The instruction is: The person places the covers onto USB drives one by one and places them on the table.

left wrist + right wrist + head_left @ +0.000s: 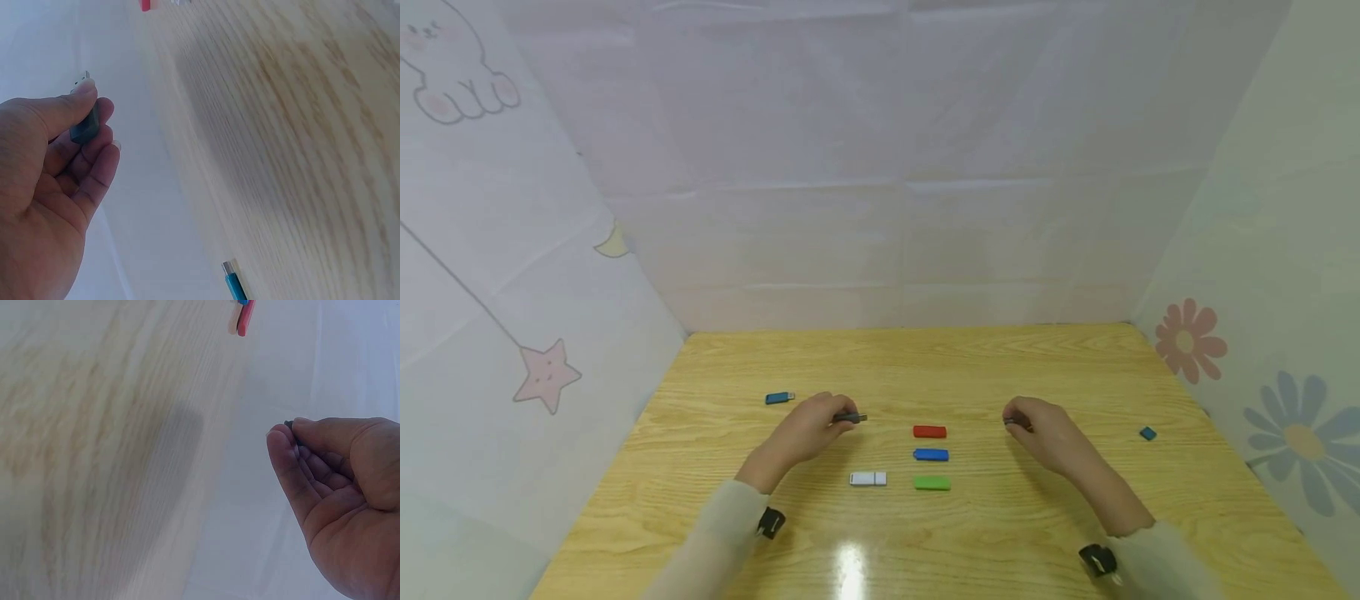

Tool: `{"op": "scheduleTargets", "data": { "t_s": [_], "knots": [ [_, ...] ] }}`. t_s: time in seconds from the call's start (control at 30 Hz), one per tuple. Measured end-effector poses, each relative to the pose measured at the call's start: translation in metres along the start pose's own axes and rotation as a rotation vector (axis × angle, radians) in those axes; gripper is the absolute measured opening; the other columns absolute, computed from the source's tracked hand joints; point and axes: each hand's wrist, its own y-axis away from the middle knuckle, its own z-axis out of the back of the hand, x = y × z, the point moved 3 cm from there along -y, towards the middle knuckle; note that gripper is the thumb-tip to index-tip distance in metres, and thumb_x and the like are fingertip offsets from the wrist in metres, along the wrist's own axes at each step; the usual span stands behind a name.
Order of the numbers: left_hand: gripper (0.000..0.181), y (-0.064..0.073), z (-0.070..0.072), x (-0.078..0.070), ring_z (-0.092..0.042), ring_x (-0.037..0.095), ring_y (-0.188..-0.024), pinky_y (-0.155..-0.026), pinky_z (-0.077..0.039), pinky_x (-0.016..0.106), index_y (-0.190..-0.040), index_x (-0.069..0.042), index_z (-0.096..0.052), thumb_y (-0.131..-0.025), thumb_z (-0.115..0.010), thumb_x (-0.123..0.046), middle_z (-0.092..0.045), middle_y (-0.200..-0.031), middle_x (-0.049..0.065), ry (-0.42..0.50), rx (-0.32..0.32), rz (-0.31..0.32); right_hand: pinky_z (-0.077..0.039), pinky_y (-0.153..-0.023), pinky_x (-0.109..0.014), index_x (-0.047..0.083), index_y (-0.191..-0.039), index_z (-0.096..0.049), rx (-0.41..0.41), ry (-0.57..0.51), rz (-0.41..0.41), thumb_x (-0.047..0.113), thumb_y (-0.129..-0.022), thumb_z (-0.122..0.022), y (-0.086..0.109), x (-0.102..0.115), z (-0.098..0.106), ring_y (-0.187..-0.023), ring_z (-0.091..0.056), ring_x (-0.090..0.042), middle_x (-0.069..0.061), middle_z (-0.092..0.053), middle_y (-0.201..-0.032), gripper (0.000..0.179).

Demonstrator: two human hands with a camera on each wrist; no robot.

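My left hand [805, 432] pinches a dark grey USB stick [86, 129] between thumb and fingers, its bare metal plug pointing to the right in the head view. On the right, my right hand [1051, 437] pinches a small dark piece [289, 424], which looks like a cap; most of it is hidden by the fingertips. Both hands are raised above the table, well apart. Between them lie a red USB stick [929, 432], a blue one [931, 455] and a green one [932, 483] in a column. A white USB stick [868, 479] lies left of the green one.
Beyond my left hand, a teal USB stick [777, 398] lies with its plug bare. A small teal cap [1147, 433] sits near the right side of the wooden table [910, 367]. Patterned cloth walls [895, 250] stand at the back and both sides.
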Motion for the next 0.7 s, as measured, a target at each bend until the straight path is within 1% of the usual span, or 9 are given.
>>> {"op": "scheduleTargets", "data": {
  "t_s": [0.17,0.4,0.7],
  "knots": [
    [0.017,-0.002,-0.002,-0.003,-0.062,0.011,-0.093,-0.08,-0.055,0.032,-0.116,-0.015,-0.069,-0.1,-0.067,-0.022,-0.066,-0.103,-0.004,-0.009,0.01,-0.006,-0.055,-0.072,-0.033,0.004,-0.102,-0.066,0.008,-0.007,0.006,0.003,-0.096,-0.067,-0.004,0.006,-0.003,-0.084,-0.063,-0.015,0.0,-0.066,-0.091,0.006],
    [0.018,-0.006,-0.005,-0.011,-0.062,0.013,-0.093,-0.08,-0.055,0.034,-0.115,-0.013,-0.069,-0.099,-0.067,-0.022,-0.067,-0.103,-0.001,-0.01,0.002,-0.028,-0.055,-0.073,-0.033,0.004,-0.103,-0.066,0.017,-0.023,-0.009,0.003,-0.096,-0.067,-0.008,0.01,-0.007,-0.086,-0.063,-0.015,0.0,-0.067,-0.093,0.007],
    [0.018,-0.013,-0.013,-0.02,-0.061,0.011,-0.092,-0.08,-0.055,0.031,-0.115,-0.014,-0.069,-0.1,-0.067,-0.023,-0.066,-0.101,-0.003,-0.016,0.016,-0.044,-0.057,-0.076,-0.037,0.005,-0.104,-0.067,0.02,-0.038,-0.018,0.004,-0.097,-0.067,-0.014,0.017,-0.013,-0.089,-0.065,-0.018,-0.001,-0.068,-0.096,0.008]
  ]
}}
